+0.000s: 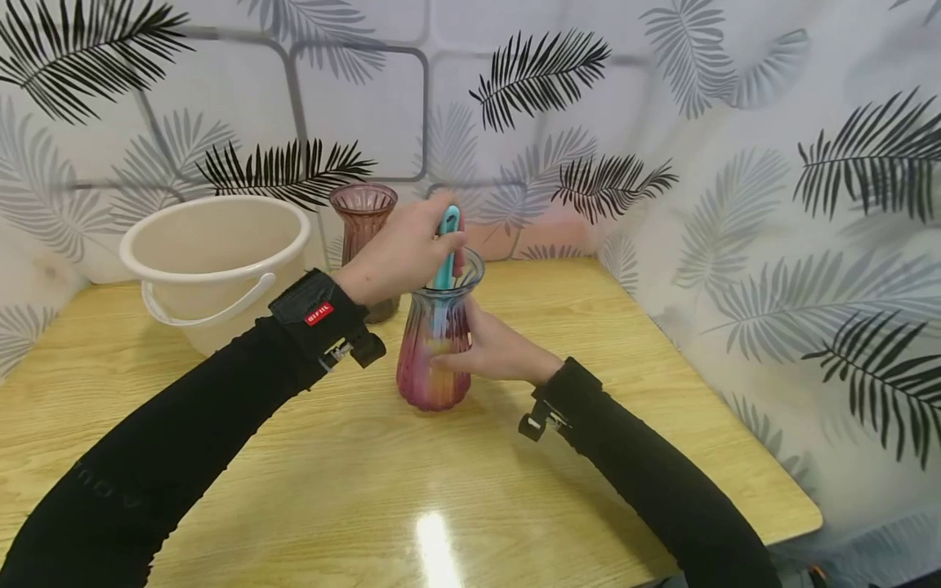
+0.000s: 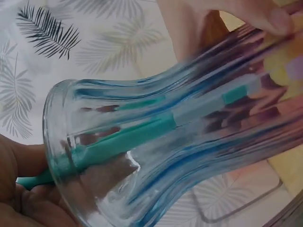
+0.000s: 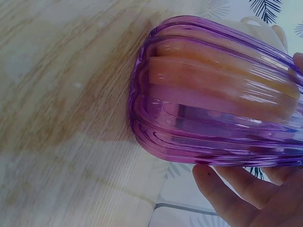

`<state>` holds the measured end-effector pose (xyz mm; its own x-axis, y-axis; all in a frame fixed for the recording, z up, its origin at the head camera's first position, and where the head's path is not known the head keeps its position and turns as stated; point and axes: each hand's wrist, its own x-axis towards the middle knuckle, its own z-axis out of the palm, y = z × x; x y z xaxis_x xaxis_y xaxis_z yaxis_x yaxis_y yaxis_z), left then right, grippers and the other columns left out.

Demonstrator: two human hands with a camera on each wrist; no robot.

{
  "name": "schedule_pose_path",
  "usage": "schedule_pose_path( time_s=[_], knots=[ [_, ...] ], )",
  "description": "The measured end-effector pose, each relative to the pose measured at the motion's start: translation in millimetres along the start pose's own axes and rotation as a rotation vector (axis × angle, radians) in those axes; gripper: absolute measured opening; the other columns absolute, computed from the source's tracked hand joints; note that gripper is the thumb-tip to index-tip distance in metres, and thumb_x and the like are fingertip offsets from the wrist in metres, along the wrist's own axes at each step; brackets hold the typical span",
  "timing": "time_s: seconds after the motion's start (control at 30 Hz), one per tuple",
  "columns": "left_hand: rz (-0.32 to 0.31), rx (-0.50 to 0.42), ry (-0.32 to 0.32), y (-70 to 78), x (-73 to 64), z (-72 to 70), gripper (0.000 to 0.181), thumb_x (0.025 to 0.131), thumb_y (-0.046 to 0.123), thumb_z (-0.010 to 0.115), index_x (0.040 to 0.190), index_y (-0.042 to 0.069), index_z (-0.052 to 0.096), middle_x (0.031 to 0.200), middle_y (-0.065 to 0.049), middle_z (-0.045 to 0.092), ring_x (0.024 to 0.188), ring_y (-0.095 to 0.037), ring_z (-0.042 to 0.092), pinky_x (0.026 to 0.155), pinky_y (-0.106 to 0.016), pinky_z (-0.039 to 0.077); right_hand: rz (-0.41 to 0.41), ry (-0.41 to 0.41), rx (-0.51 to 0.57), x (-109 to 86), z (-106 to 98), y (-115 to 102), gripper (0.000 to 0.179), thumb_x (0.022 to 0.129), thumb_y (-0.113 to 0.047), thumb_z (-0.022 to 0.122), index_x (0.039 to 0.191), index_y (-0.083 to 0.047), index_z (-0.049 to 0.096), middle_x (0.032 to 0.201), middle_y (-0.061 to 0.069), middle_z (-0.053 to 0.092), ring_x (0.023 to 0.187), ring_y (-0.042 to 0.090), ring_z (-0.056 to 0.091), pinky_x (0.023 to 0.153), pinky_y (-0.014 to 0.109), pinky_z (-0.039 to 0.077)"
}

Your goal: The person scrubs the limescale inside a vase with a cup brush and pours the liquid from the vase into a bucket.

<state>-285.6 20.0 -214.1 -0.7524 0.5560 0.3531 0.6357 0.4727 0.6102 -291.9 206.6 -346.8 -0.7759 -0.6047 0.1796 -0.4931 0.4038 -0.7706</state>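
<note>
A ribbed glass vase (image 1: pixel 422 347), clear blue at the rim and pink-purple below, is upright over the table. The right hand (image 1: pixel 503 343) grips its side, thumb across the front; in the right wrist view fingers (image 3: pixel 236 189) lie along the vase (image 3: pixel 189 137). The left hand (image 1: pixel 412 245) holds the teal handle of a sponge brush (image 1: pixel 448 237) from above, at the vase's mouth. Through the glass, the left wrist view shows the brush's teal and white stem (image 2: pixel 142 135) running down inside. A yellow-orange head (image 3: pixel 203 75) sits low in the vase.
A cream bucket (image 1: pixel 206 273) with a lowered handle stands at the back left of the wooden table (image 1: pixel 353 490). Behind the left hand is a second ribbed vase (image 1: pixel 362 204), brownish-pink. Leaf-patterned cloth (image 1: pixel 735 204) hangs behind and along the right side.
</note>
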Motion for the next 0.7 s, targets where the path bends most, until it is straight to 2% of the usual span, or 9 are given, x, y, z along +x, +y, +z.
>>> schedule_pose_path(
  time_s=[0.1, 0.2, 0.27, 0.5, 0.7],
  knots=[
    [0.05, 0.05, 0.021, -0.8, -2.4, 3.1, 0.01, 0.107, 0.018, 0.049, 0.101, 0.01, 0.051, 0.086, -0.007, 0.067, 0.075, -0.019, 0.064, 0.064, -0.03, 0.047, 0.001, -0.015, 0.024, -0.1, 1, -1, 0.105, 0.088, -0.026, 0.079, 0.154, -0.044, -0.002, 0.145, -0.007, 0.046, 0.13, 0.008, 0.051, 0.111, 0.032, 0.04],
    [0.101, 0.046, 0.069, -4.8, -5.0, 6.5, 0.011, 0.107, 0.015, 0.049, 0.098, 0.009, 0.05, 0.086, -0.007, 0.066, 0.077, -0.021, 0.064, 0.064, -0.031, 0.045, 0.006, -0.021, 0.038, 0.1, 1, -1, 0.106, 0.088, -0.027, 0.079, 0.154, -0.045, -0.003, 0.142, -0.008, 0.047, 0.128, 0.008, 0.052, 0.11, 0.032, 0.042],
    [0.11, 0.021, 0.096, -7.6, -6.4, 7.7, 0.013, 0.107, 0.016, 0.049, 0.096, 0.009, 0.049, 0.086, -0.007, 0.066, 0.079, -0.021, 0.065, 0.065, -0.031, 0.046, 0.001, -0.024, 0.053, 0.6, 2, -1, 0.106, 0.089, -0.025, 0.079, 0.155, -0.044, -0.002, 0.142, -0.006, 0.048, 0.128, 0.01, 0.053, 0.109, 0.033, 0.043],
    [0.108, -0.039, 0.169, -15.0, -5.4, 12.2, 0.013, 0.107, 0.016, 0.049, 0.098, 0.007, 0.049, 0.088, -0.009, 0.068, 0.08, -0.019, 0.066, 0.07, -0.032, 0.049, 0.0, -0.019, 0.054, 1.4, 3, 0, 0.105, 0.089, -0.027, 0.079, 0.157, -0.038, -0.001, 0.141, -0.004, 0.049, 0.127, 0.012, 0.053, 0.109, 0.035, 0.043],
    [0.07, -0.159, 0.159, -13.3, -0.4, 13.2, 0.012, 0.107, 0.014, 0.05, 0.1, 0.004, 0.049, 0.091, -0.013, 0.067, 0.084, -0.023, 0.068, 0.077, -0.033, 0.055, 0.017, -0.014, 0.039, 0.9, 2, -2, 0.105, 0.089, -0.025, 0.078, 0.157, -0.036, -0.002, 0.147, -0.002, 0.043, 0.132, 0.014, 0.05, 0.11, 0.038, 0.042]
  ],
)
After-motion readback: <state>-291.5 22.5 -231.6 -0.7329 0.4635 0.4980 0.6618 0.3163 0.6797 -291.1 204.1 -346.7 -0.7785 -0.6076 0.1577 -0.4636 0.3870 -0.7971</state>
